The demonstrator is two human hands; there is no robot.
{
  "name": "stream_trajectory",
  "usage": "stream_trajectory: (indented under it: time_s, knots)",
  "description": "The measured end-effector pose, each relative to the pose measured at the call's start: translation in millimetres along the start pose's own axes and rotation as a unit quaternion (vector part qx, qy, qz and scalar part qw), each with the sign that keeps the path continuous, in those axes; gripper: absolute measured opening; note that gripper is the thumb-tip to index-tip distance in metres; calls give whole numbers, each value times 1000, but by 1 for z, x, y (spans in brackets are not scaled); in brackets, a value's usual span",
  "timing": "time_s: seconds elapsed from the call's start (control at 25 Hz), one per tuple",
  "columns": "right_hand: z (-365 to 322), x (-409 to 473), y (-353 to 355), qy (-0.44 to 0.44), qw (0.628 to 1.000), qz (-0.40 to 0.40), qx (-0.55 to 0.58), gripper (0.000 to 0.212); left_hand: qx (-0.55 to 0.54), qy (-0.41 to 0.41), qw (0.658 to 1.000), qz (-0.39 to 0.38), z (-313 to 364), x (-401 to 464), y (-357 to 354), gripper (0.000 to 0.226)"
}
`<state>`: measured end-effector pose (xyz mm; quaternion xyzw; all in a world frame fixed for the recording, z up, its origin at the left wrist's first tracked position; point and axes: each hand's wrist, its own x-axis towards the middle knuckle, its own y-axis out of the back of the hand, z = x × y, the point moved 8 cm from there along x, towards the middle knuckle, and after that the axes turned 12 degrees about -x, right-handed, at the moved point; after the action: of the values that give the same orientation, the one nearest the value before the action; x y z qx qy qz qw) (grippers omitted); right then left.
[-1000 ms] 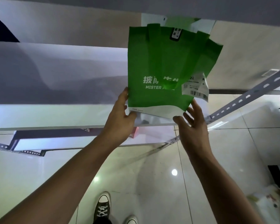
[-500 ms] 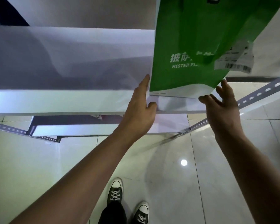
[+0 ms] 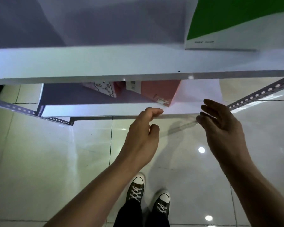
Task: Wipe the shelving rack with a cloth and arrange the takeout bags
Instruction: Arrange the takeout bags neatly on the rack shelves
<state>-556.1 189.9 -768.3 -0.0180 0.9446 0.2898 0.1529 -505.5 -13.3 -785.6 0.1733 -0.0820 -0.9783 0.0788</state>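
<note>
A green and white takeout bag (image 3: 236, 22) stands upright on the upper white shelf (image 3: 105, 63) at the top right, with neither hand on it. My left hand (image 3: 143, 136) hangs below and in front of that shelf, fingers loosely curled, holding nothing. My right hand (image 3: 220, 126) is beside it to the right, fingers spread and empty, level with the front edge of the lower shelf (image 3: 92, 110). On the lower shelf stand a pink bag (image 3: 161, 92) and a white bag with a cartoon print (image 3: 103, 88), partly hidden by the upper shelf. No cloth is in view.
Perforated grey metal rack posts run at the right (image 3: 261, 94) and left (image 3: 15, 108). Glossy pale floor tiles (image 3: 56, 161) lie below, and my black sneakers (image 3: 136, 187) stand close to the rack.
Both hands have let go of the green bag and dropped down and back from the upper shelf. The bag stays standing there. My view has tilted down, showing the lower shelf.
</note>
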Motion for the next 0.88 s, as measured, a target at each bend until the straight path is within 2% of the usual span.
stream_trajectory:
  time_s: [0.32,0.48,0.64,0.76,0.8,0.88]
  knots:
    - [48,81,-93,-44,999,-2,-28,43,-3,27,998,58,-71,67,30,38]
    - [58,118,-125,-65,997,29,-8,49,6,25,999,45,-91,81,31,38]
    - [60,142,-134,-63,994,83,-19,30,10,46,998,34,-107,88,40,38]
    - [67,155,-125,-106,982,155,13,34,15,50,998,42,-112,91,50,39]
    - [68,160,-126,-118,981,153,24,37,18,46,998,45,-112,93,53,38]
    - [68,170,-134,-121,985,125,23,28,25,41,998,49,-113,97,60,37]
